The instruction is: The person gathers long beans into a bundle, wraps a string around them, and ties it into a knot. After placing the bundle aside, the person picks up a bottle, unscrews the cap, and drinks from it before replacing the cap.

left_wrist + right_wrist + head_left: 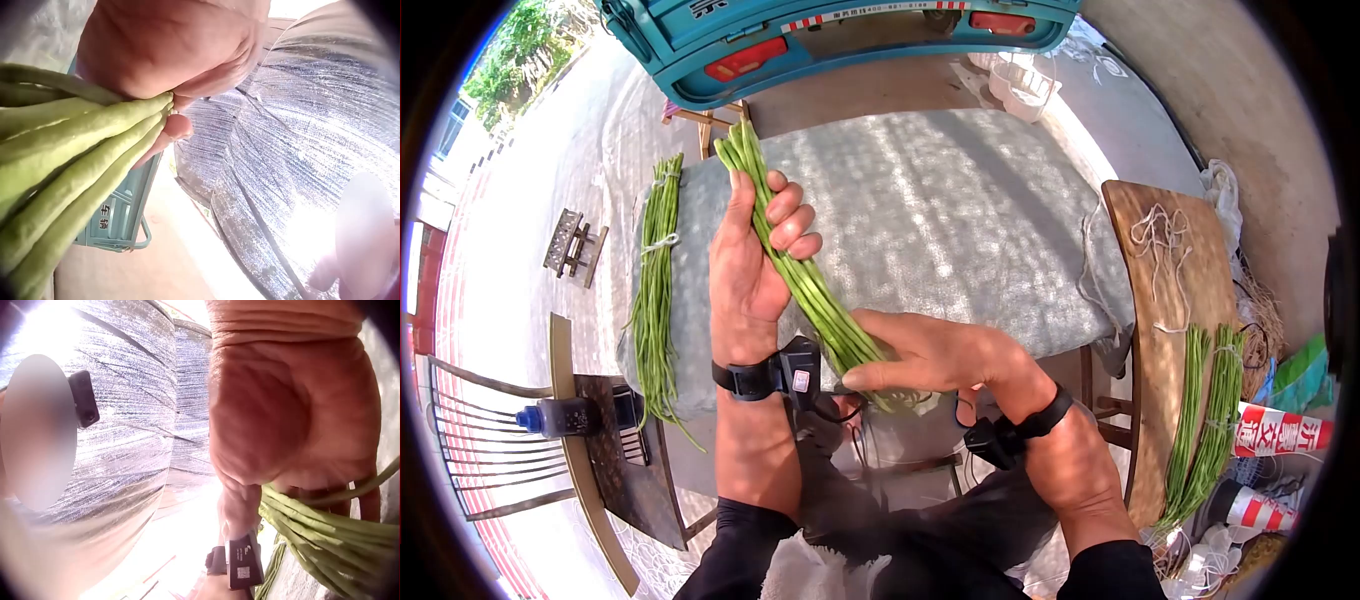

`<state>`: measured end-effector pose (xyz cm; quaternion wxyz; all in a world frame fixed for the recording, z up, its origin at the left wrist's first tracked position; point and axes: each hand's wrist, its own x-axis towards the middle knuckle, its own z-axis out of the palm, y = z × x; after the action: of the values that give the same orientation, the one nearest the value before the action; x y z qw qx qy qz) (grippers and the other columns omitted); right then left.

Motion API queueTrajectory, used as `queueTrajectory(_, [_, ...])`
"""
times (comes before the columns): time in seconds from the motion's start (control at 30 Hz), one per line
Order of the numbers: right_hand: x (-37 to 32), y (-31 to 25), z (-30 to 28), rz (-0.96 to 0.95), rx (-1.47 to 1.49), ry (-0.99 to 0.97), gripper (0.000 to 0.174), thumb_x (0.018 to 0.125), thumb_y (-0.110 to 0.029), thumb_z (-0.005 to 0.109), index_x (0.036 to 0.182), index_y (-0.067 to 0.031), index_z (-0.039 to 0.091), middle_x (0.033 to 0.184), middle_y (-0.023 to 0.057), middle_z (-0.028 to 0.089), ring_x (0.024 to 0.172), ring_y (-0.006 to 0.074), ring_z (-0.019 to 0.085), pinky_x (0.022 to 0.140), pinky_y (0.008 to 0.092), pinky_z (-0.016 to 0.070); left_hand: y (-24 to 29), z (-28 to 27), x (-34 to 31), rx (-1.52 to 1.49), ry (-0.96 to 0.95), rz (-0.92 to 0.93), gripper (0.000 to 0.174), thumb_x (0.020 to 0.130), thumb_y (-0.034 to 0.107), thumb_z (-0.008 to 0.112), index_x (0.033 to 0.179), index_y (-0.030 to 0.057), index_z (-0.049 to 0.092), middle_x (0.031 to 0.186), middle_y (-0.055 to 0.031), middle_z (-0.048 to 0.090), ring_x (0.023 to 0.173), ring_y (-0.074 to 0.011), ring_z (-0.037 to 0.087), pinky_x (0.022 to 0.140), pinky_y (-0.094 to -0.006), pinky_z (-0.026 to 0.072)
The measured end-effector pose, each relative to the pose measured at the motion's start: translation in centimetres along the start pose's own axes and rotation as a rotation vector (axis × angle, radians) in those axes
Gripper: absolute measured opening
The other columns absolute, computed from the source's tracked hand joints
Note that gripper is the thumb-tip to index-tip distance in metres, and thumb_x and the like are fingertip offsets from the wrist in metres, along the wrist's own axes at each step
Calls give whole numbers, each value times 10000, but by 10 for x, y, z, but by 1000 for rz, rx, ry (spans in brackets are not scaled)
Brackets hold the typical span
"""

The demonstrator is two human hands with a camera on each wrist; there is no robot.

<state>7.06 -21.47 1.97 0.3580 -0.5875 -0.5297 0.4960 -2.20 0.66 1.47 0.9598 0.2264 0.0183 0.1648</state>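
Note:
A bundle of green long beans (805, 280) slants over the grey cloth-covered table (960, 220). Near its upper part my left hand (750, 250) grips it, thumb on one side and curled fingers on the other. At the lower end, my right hand (940, 355) has the beans between its thumb and fingers. The left wrist view shows bean tips (165, 103) close under the palm. In the right wrist view, the bean ends (325, 531) pass beneath the palm, with fingers behind them. Another bundle of long beans (658, 270), tied with white string, lies on the table's left side.
A wooden board (1145, 400) at the right bears white strings (1165, 240) and more long beans (1210, 430). Red-and-white cones (1280, 432) lie beyond it. At the left stand a bench with a bottle (565, 417) and a rake-like rack (490, 440). A blue truck (840, 50) is behind the table.

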Motion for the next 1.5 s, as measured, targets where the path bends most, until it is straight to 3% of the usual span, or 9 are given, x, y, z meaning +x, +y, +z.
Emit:
queueTrajectory(0.23, [-7,11,12,-91,4,-244,373,976,-339,799,1047,-4,650,886,95,745,863,188,723,772,398,545,-6,12,-9,-21,-165,-229,430,1189,454,378,1149,58,540,840,8,452,633,-91,437,599,-294,442])
queueTrajectory(0.33, [-21,-20,-10,120,-80,-300,337,940,-289,817,1112,-23,702,976,87,774,931,196,751,818,374,574,-8,27,-19,-29,-240,-205,487,1158,537,421,1052,74,524,790,23,444,557,-70,381,524,-244,372])
queueTrajectory(0.47, [-34,-10,-31,199,106,-13,475,932,-204,799,1363,-48,673,1238,112,744,1124,253,730,984,393,593,-5,34,-32,-14,-406,-182,543,1139,594,390,1013,76,490,713,28,429,493,-57,360,465,-246,340])
queueTrajectory(0.6, [-14,15,-18,-215,56,385,534,993,-132,698,1499,-41,556,1435,165,639,1269,273,656,1032,390,555,-16,38,-35,-62,-452,-179,537,1141,583,405,1010,69,488,724,20,443,498,-60,399,471,-245,361])
queueTrajectory(0.8, [9,38,18,-211,120,-86,220,998,-145,577,1113,27,653,937,214,727,843,310,705,780,437,535,-25,44,-36,44,-297,-151,508,1156,551,398,1027,68,490,738,14,436,499,-52,378,467,-237,360])
queueTrajectory(0.87, [5,26,10,-157,49,-184,230,1028,-29,503,1172,16,677,1049,141,791,962,227,755,849,379,582,-22,40,-34,61,-242,-142,488,1165,531,387,1048,70,495,742,20,432,501,-53,380,467,-239,368])
queueTrajectory(1.1, [1,22,8,-109,185,-134,190,987,-96,577,1082,14,699,878,155,758,796,239,707,755,412,534,-24,36,-26,120,-98,-138,430,1192,472,348,1070,87,496,788,19,444,551,-69,413,502,-255,401])
queueTrajectory(1.2, [6,22,4,-142,91,-221,200,1031,-92,548,1116,18,691,1000,125,797,930,238,762,847,392,576,-26,35,-23,108,-61,-120,423,1189,474,367,1067,93,502,787,27,440,550,-66,398,499,-250,376])
queueTrajectory(1.5, [1,27,-3,-142,-66,417,157,976,-100,642,1086,4,684,931,168,746,874,344,734,819,434,563,-33,37,-21,112,-29,-168,424,1182,487,393,1051,98,499,748,30,406,531,-70,363,480,-246,344])
